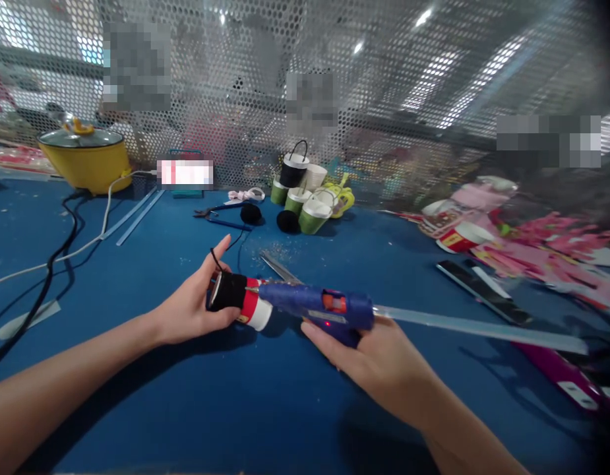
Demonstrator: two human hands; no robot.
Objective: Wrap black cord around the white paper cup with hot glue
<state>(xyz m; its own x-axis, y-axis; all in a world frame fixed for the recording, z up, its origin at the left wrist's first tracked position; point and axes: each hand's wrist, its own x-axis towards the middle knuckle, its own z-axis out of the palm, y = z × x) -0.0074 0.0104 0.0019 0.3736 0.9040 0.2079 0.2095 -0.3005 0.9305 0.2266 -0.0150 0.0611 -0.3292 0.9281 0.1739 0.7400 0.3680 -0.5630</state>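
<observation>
My left hand (198, 307) grips a small paper cup (258, 311) lying on its side, red and white at one end and wrapped in black yarn (231, 291) at the other. A thin black strand rises past the index finger. In my right hand (378, 359) is a blue glue gun (309, 302) with a small red light lit. Its metal nozzle points left and meets or nearly meets the edge of the black wrap; I cannot tell if they touch. A long clear glue stick (473, 326) sticks out of its back.
Scissors (279, 267) lie behind the glue gun. Farther back are pliers (220, 214), black yarn balls (287, 221) and several wrapped cups (314, 212). A yellow pot (87, 158) and cables (50, 264) are left. A phone-like black slab (483, 290) and pink material (547, 257) lie right.
</observation>
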